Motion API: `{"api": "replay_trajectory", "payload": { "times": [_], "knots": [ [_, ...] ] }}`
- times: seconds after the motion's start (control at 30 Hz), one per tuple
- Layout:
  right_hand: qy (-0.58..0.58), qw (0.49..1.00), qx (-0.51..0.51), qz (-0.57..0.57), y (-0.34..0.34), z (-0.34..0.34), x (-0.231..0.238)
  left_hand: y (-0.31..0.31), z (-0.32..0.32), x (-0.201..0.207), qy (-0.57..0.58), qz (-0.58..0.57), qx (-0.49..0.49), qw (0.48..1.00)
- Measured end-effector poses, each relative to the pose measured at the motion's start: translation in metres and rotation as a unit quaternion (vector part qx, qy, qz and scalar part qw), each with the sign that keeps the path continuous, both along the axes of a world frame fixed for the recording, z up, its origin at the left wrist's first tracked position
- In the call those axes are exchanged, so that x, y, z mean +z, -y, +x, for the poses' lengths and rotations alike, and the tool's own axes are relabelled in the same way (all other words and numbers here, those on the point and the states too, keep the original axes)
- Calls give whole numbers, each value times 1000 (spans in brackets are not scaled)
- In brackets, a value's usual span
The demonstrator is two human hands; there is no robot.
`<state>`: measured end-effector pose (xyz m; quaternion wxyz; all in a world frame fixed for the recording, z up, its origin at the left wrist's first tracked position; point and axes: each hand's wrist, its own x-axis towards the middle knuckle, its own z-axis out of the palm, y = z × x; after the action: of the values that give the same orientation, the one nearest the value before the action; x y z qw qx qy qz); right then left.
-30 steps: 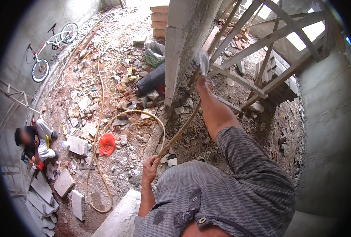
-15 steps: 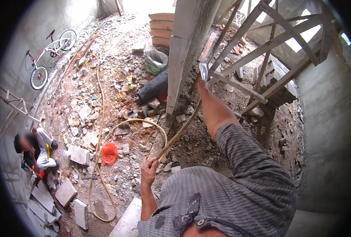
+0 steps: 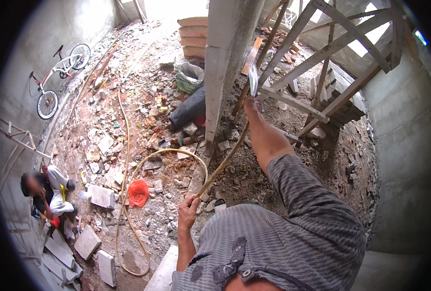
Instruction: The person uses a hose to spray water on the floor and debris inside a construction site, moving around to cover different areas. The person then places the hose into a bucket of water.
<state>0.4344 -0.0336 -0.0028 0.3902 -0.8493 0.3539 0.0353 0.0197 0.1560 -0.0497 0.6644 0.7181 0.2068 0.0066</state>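
A yellowish hose (image 3: 223,167) runs between my two hands. My left hand (image 3: 188,208), low in the middle, is closed around it. My right hand (image 3: 252,105) stretches forward past the concrete pillar (image 3: 219,87) and grips the hose near its end. A clear stream of water (image 3: 253,82) comes out beyond my right fingers, beside a wooden scaffold frame (image 3: 298,63). Just past the water stands a narrow orange-brown strip (image 3: 252,54), wet-looking. The rest of the hose loops over the rubble on the left.
Broken bricks and rubble (image 3: 128,121) cover the ground. Stacked sacks (image 3: 193,36), a green-white sack (image 3: 190,77) and a dark roll (image 3: 189,109) lie by the pillar. A bicycle (image 3: 60,72) leans at the left wall. A person (image 3: 48,191) sits at left near grey blocks (image 3: 87,242).
The water stream now bends farther to the right, and the orange-brown strip shows more plainly. My view has shifted slightly; both hands keep their hold on the hose.
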Motion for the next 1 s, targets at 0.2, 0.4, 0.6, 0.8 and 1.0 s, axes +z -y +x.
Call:
{"api": "replay_trajectory", "payload": {
  "times": [0.2,0.4,0.6,0.8,1.0],
  "knots": [
    [-77,995,55,-37,34,21,-93,-1,-15,14,-37,-11,-39,998],
    [-188,973,112,68,18,-44,-101,-9,-48,-1,-72,19,-47,996],
    [-270,947,163,-63,52,-51,-133,-8,-55,-10,-92,15,-101,990],
    [36,999,-14,28,140,-78,-131,13,-24,-8,-103,59,-158,980],
    [115,979,-93,138,246,-103,-70,65,27,-13,-115,57,-253,959]
  ]
}}
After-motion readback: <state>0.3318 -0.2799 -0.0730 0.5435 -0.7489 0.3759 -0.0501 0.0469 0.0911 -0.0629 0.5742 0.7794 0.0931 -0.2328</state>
